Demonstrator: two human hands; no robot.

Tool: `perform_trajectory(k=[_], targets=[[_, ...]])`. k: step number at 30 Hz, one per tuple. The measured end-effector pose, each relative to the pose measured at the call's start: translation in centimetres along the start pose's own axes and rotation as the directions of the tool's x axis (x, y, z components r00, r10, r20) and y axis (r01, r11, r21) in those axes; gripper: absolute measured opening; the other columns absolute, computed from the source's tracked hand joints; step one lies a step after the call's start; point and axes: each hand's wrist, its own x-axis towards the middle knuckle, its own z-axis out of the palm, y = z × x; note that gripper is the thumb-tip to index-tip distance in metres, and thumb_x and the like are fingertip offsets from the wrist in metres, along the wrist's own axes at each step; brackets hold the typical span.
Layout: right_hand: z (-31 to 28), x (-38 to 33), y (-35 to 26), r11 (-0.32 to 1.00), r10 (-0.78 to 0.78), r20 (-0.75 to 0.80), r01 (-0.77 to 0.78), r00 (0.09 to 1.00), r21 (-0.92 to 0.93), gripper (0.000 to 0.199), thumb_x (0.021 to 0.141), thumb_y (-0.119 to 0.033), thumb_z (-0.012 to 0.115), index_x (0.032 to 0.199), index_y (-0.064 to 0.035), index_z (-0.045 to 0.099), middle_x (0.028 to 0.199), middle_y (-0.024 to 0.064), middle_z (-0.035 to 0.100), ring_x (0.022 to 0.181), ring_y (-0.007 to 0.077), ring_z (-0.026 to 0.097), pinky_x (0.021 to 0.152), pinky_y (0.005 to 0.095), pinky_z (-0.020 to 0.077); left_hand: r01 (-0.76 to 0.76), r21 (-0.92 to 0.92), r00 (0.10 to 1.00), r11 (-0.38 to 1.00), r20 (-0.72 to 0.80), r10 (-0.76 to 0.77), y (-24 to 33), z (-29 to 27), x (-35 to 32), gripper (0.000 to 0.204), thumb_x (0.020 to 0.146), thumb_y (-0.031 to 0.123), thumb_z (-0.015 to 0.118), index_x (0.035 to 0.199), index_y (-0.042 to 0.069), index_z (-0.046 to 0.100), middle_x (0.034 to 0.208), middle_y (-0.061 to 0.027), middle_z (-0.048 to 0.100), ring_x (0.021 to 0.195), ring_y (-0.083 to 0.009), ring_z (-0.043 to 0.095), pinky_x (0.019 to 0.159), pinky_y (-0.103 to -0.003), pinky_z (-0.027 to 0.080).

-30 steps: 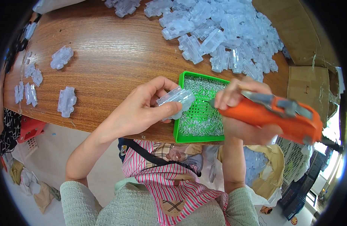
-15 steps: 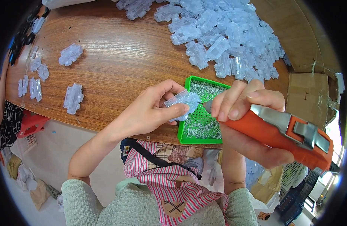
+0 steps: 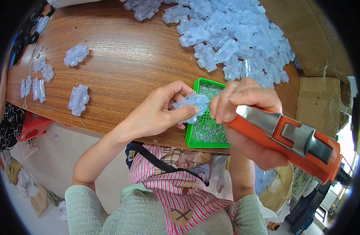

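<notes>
My left hand (image 3: 164, 107) pinches a translucent plastic part (image 3: 190, 105) between thumb and fingers, above the left side of a green tray (image 3: 189, 138). Small metal screws (image 3: 209, 133) lie in the tray, on both sides of a green perforated section. My right hand (image 3: 246, 102) is wrapped round an orange electric screwdriver (image 3: 248, 127) with a metal lever. The tool's front end meets the right edge of the plastic part; my fingers hide most of the tip, so I cannot tell how deep it sits.
A large heap of translucent parts (image 3: 236, 37) covers the table's far right, beside a cardboard box (image 3: 319, 98). Two loose parts (image 3: 78, 100) and several smaller pieces (image 3: 38, 89) lie at left. A red stool (image 3: 33, 127) stands below the left edge, near another person's arm.
My right hand and the screwdriver have shifted left, bringing the tip against the plastic part; the bit that showed before is now hidden. My left hand has barely moved.
</notes>
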Motion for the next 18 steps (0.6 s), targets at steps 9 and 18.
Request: perform_trajectory(k=[9, 18], targets=[[-1.3, -2.6, -0.8, 0.993, 0.058, -0.242, -0.080, 0.968, -0.082, 0.090, 0.078, -0.079, 0.051, 0.113, 0.0040, 0.052, 0.076, 0.0086, 0.051, 0.061, 0.0179, 0.051, 0.051, 0.0318, 0.0469, 0.020, -0.059, 0.995, 0.998, -0.094, -0.025, -0.1, 0.7, -1.1, 0.031, 0.083, 0.013, 0.072, 0.104, -0.001, 0.054, 0.086, -0.0067, 0.063, 0.074, -0.0099, 0.062, 0.067, -0.025, 0.052], [-2.2, -4.9, 2.1, 0.995, 0.068, -0.393, -0.089, 0.917, -0.036, 0.094, 0.070, -0.083, 0.056, 0.103, 0.0040, 0.052, 0.070, 0.0070, 0.051, 0.056, 0.0158, 0.052, 0.050, 0.0295, 0.0473, 0.121, -0.281, 0.991, 0.952, -0.020, -0.132, -0.6, 0.9, -1.5, 0.029, 0.085, 0.008, 0.070, 0.101, 0.003, 0.046, 0.093, -0.0057, 0.060, 0.084, -0.0090, 0.060, 0.071, -0.023, 0.052]])
